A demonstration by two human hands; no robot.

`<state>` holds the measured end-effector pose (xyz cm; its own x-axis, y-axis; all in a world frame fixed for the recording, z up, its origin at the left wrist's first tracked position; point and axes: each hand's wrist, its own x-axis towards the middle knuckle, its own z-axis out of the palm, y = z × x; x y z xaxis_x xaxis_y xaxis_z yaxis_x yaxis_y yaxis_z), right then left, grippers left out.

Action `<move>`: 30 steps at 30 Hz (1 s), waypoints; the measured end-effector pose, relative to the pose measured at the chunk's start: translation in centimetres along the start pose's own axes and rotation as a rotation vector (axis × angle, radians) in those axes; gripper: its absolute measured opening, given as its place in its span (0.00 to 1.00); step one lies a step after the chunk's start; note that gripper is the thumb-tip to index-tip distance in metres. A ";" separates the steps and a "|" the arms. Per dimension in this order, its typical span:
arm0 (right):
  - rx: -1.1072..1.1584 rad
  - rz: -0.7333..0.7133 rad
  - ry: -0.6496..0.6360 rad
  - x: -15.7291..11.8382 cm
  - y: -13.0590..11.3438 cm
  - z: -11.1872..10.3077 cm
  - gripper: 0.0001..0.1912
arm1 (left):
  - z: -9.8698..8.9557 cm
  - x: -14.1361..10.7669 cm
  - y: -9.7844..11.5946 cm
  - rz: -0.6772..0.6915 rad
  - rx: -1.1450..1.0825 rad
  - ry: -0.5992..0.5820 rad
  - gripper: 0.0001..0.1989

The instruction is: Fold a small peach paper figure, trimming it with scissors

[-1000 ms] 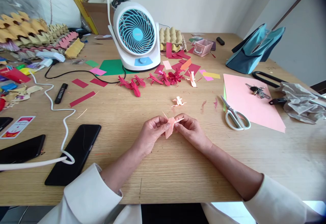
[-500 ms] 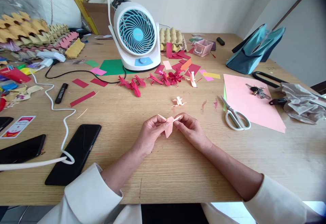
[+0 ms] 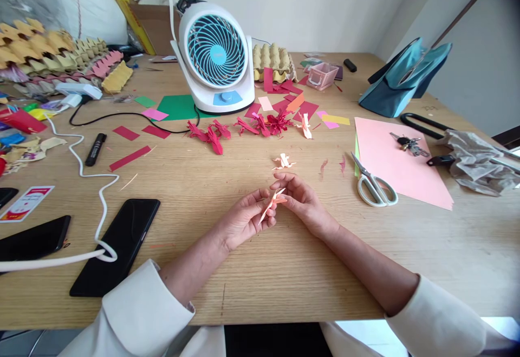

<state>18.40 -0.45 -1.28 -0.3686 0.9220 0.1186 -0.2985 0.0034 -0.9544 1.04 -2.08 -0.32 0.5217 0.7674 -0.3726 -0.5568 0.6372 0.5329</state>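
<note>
A small pale pink origami piece, folded with narrow pointed flaps, is tilted nearly edge-on in front of me. My left hand pinches its lower left part between thumb and fingers. At the upper right flaps is my right hand, thumb against the paper and index finger curled around it, the other fingers raised; the exact contact is partly hidden. Just beyond my hands lies a finished pale pink paper figure with thin legs. Another pale figure rests farther back, beside a row of red paper figures.
White-handled scissors lie by pink paper sheets with keys on the right. A fan stands at the back. Left are a black phone, a white cable, a marker and red paper strips.
The origami piece has turned from facing me to nearly edge-on. My left hand has rolled so its fingers show beneath, and my right fingers have lifted and loosened.
</note>
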 end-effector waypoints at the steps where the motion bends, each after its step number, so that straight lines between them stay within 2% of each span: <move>1: 0.003 0.004 0.007 0.0 0.0 0.0 0.19 | -0.1 0.0 -0.1 -0.014 -0.014 -0.010 0.17; 3: -0.011 0.029 0.004 -0.1 0.0 0.0 0.13 | -0.2 0.1 -0.2 -0.029 0.012 -0.018 0.16; 5: -0.025 0.062 0.008 -0.2 0.1 0.1 0.12 | -0.3 0.1 -0.2 0.002 0.118 0.010 0.16; 8: -0.076 0.055 0.095 -0.1 0.2 0.1 0.14 | -0.1 -0.1 0.1 0.222 0.424 0.106 0.16; 11: -0.187 -0.005 0.203 0.0 0.4 0.1 0.15 | 0.3 -0.4 0.3 0.500 0.867 0.178 0.16; 14: -0.237 -0.029 0.205 -0.2 0.7 0.3 0.14 | 0.7 -0.6 0.1 0.685 1.187 0.244 0.16; 16: -0.273 -0.034 0.175 -0.3 0.7 0.5 0.13 | 0.7 -0.6 0.0 0.753 1.282 0.289 0.10; 19: -0.317 -0.047 0.157 -0.5 0.7 0.7 0.13 | 0.6 -0.6 0.0 0.756 1.257 0.290 0.08; 24: -0.212 -0.051 0.133 -0.3 0.5 0.7 0.14 | 0.0 -0.5 0.7 0.615 1.033 0.193 0.10; 30: -0.137 0.023 0.043 -0.3 0.5 1.2 0.18 | 0.2 -0.2 0.5 0.528 0.675 0.255 0.12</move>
<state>17.29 -1.23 -1.50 -0.3347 0.9383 0.0874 -0.1663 0.0325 -0.9855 0.81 -1.96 0.15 0.1010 0.9927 -0.0662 -0.1427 0.0803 0.9865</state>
